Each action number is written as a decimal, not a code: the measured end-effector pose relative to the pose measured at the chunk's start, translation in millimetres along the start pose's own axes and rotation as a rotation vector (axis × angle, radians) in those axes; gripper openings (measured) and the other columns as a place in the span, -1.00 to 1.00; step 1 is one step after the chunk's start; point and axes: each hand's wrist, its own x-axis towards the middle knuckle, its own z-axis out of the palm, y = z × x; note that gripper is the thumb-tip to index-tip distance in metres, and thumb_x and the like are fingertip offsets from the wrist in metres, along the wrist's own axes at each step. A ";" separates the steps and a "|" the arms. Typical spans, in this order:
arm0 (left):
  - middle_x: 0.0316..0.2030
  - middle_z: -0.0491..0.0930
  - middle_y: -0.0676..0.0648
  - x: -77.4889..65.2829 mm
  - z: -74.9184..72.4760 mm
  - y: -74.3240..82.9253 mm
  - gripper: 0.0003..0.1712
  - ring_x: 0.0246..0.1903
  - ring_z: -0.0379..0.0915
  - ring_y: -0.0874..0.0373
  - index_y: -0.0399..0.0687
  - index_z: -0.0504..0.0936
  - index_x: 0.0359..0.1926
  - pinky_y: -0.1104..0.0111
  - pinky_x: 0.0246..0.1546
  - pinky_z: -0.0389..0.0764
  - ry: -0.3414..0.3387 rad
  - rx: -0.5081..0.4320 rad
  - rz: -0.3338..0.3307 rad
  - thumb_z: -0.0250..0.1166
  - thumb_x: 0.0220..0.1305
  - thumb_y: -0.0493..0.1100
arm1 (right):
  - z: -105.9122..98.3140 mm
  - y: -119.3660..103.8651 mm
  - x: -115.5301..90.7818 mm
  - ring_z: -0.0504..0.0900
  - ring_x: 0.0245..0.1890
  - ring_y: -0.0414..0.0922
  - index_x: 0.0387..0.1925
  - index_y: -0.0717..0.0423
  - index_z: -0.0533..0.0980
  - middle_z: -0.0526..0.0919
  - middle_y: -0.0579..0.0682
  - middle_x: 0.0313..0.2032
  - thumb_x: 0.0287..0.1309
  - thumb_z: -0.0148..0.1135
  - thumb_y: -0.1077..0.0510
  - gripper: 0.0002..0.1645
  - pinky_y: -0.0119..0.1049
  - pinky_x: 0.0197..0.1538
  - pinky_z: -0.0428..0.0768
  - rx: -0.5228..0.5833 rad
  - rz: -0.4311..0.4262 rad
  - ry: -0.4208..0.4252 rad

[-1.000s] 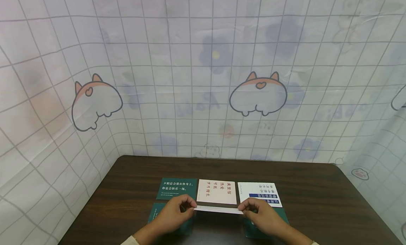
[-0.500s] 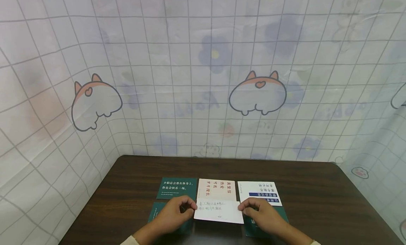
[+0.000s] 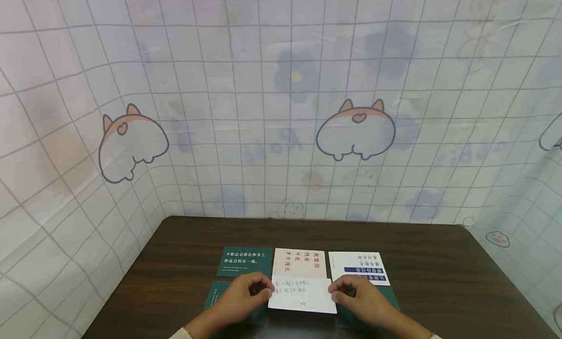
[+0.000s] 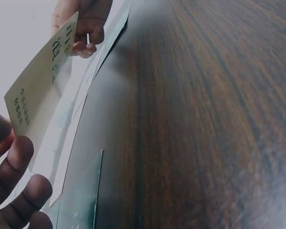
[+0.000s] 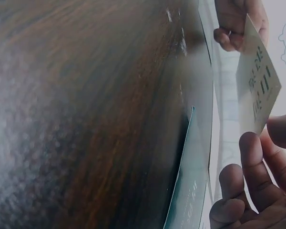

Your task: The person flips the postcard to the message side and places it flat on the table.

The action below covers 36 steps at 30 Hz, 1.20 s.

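Between my two hands is a postcard (image 3: 302,300), its white handwritten face turned up toward the head camera. My left hand (image 3: 246,296) pinches its left edge between thumb and fingers. At the opposite edge, my right hand (image 3: 362,298) pinches it the same way. Both wrist views show the card (image 4: 43,78) held above the table, with dark printed characters on its cream underside. In the head view it overlaps the near part of a pale pink card (image 3: 300,262). Green cards lie below each hand, one at the left (image 3: 213,292) and one at the right (image 3: 390,295), both partly hidden.
A green card (image 3: 245,261) with white print lies at the back left of the dark wooden table (image 3: 439,270). At the back right is a white card (image 3: 351,261) with blue bands. Patterned grid cloth (image 3: 263,183) surrounds the table.
The held postcard has turned from nearly edge-on to showing its handwritten face, most of it by half a second ago. Both hands have stayed almost in place.
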 end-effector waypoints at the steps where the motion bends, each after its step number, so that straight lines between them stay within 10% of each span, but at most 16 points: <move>1: -0.27 0.61 0.09 -0.1 0.3 0.0 -0.91 -0.38 0.46 0.18 0.02 0.70 -0.13 0.35 -0.36 0.51 -0.005 0.000 0.002 0.29 0.44 -0.13 | 0.0 0.1 -0.1 0.60 -0.26 -0.18 -0.16 -0.02 0.67 0.68 -0.16 -0.23 0.35 0.33 0.02 -0.85 -0.28 -0.21 0.57 -0.005 -0.008 -0.006; 23: -0.34 0.57 0.34 4.0 8.8 -7.0 -0.94 -0.32 0.39 0.35 0.18 0.75 -0.22 0.34 -0.22 0.50 -0.008 0.367 0.112 0.41 0.31 -0.11 | 9.2 2.0 0.9 0.53 -0.30 -0.33 -0.26 -0.18 0.65 0.59 -0.38 -0.36 0.27 0.40 0.05 -0.95 -0.26 -0.15 0.53 -0.209 -0.072 0.002; 36: -0.38 0.56 0.37 3.6 10.4 -3.6 -0.92 -0.36 0.34 0.37 0.15 0.77 -0.22 0.39 -0.29 0.47 -0.024 0.430 0.139 0.39 0.30 -0.14 | 7.5 2.9 1.9 0.50 -0.29 -0.33 -0.27 -0.18 0.66 0.57 -0.43 -0.39 0.25 0.41 0.04 -0.95 -0.19 -0.11 0.54 -0.256 -0.076 -0.052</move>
